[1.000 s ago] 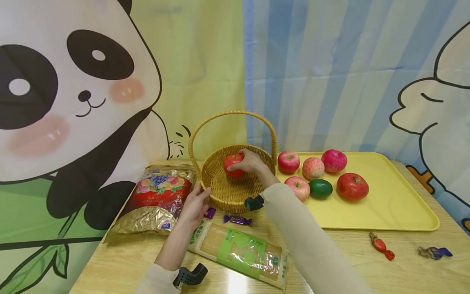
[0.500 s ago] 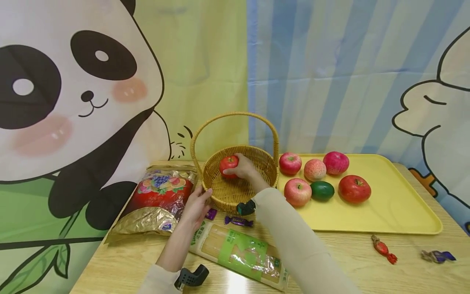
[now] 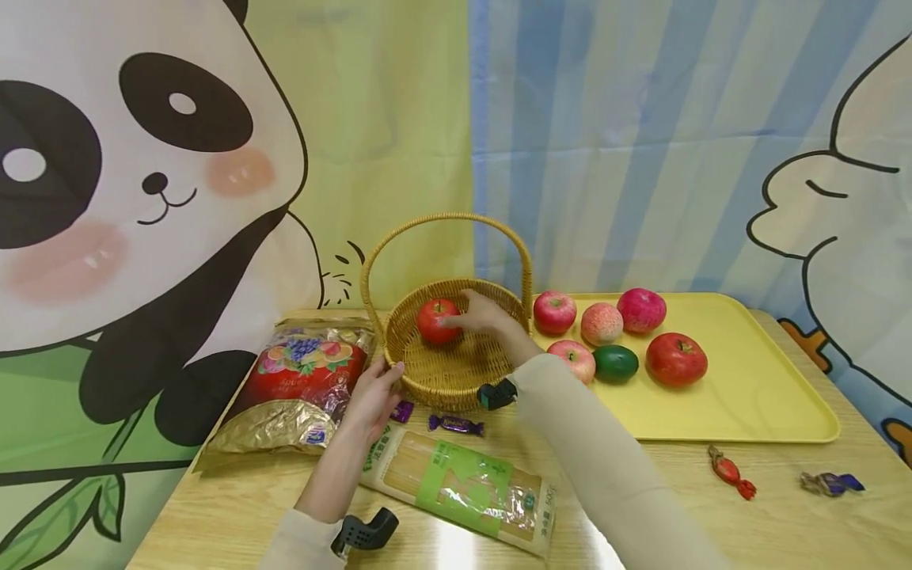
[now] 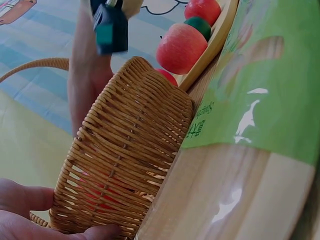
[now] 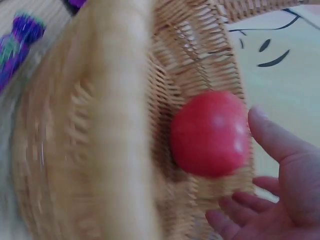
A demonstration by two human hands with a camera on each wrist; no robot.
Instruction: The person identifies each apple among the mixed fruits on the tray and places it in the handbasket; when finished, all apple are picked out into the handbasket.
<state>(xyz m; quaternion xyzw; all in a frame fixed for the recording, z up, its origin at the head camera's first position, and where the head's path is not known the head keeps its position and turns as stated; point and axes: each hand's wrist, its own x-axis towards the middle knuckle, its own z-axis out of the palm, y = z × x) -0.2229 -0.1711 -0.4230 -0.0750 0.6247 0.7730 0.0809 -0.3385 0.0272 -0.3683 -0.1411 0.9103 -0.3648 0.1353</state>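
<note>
A red apple point(image 3: 438, 321) lies inside the wicker basket point(image 3: 449, 393), toward its left side. My right hand point(image 3: 488, 317) is in the basket just right of the apple. In the right wrist view, the fingers and thumb of this hand point(image 5: 285, 185) are spread, with a gap to the apple point(image 5: 211, 134). My left hand point(image 3: 374, 396) holds the basket at its left front. Seen from the left wrist, thumb and fingers of that hand point(image 4: 30, 215) lie against the woven wall point(image 4: 125, 145), and the apple shows faintly through the weave.
The yellow tray point(image 3: 769, 388) at right bears several fruits and a dark green oval one point(image 3: 616, 363). A candy bag point(image 3: 299, 388) lies left, a noodle pack point(image 3: 463, 491) in front. Wrapped candies point(image 3: 456, 425) lie before the basket; a red one point(image 3: 731, 473) lies right.
My right hand has set the apple down farther left in the basket, let go of it and drawn away to the right. The left hand has stayed at the basket.
</note>
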